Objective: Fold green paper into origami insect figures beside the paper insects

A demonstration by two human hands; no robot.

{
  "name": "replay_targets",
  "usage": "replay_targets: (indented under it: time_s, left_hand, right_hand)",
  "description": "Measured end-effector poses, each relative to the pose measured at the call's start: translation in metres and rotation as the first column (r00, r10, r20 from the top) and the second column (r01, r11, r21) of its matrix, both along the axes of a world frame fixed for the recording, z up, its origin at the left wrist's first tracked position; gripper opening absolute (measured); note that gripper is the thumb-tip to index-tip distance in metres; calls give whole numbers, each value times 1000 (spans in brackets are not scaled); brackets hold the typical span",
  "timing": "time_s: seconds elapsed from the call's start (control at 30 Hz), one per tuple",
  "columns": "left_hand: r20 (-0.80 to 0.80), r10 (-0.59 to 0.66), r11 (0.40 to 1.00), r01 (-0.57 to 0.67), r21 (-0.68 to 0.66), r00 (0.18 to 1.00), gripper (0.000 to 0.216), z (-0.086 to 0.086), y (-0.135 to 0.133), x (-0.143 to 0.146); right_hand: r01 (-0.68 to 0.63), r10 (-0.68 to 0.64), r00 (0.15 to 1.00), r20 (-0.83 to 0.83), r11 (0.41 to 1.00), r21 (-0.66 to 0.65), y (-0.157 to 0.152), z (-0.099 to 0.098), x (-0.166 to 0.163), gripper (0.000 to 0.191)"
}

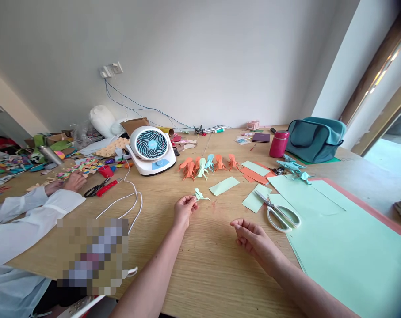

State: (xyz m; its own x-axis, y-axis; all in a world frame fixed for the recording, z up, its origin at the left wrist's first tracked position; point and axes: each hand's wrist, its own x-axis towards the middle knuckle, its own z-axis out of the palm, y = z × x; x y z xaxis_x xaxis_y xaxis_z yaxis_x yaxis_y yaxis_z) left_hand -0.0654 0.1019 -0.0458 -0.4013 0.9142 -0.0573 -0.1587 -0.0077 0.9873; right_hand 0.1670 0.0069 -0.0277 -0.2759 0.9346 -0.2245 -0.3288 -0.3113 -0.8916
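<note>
Over the worktop (207, 278), the left hand (183, 210) pinches a pale-green paper figure (199, 194), while the right hand (252, 239), loosely half-curled, is closer to the near edge.

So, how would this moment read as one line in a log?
left hand: pinching pale green folded paper figure | right hand: loosely curled, nothing visible in it | beside right hand: white-handled scissors
</note>
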Motion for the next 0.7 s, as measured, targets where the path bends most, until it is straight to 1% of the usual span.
replay_targets:
  time_s: [0.13, 0.23, 0.3, 0.4, 0.47, 0.57, 0.63, 0.7]
  left_hand:
    - [-186, 20, 999, -11, 51, 982, 31, -1, 4, -7]
    - [-385, 67, 993, -23, 118, 921, 17, 11, 5, -20]
    - [-534, 106, 985, -14, 173, 839, 10, 23, 5, -29]
    - [-735, 103, 971, 94, 221, 670, 23, 36, 3, -32]
    - [-825, 69, 963, 177, 201, 561, 26, 36, 1, -24]
    - [-902, 7, 946, 290, 146, 432, 35, 27, -5, -10]
    - [-928, -18, 932, 343, 120, 372, 42, 22, -8, -12]
    - [-939, 0, 931, 344, 125, 343, 39, 22, -10, -26]
  right_hand:
    - [-30, 29, 998, 56, 999, 17, 0, 0, 0, 45]
    - [-52, 50, 997, 65, 998, 33, 0, 0, -1, 47]
    - [-62, 58, 996, 74, 997, 53, 1, 0, -2, 46]
    - [-76, 68, 993, 100, 994, 82, 2, 0, -3, 45]
    - [-90, 79, 990, 114, 991, 95, 2, -1, -2, 44]
    - [-99, 88, 989, 119, 991, 94, 2, -1, 0, 43]
    - [-100, 89, 989, 119, 991, 90, 2, -2, 1, 44]
    - [-103, 91, 988, 126, 990, 94, 1, -2, 2, 44]
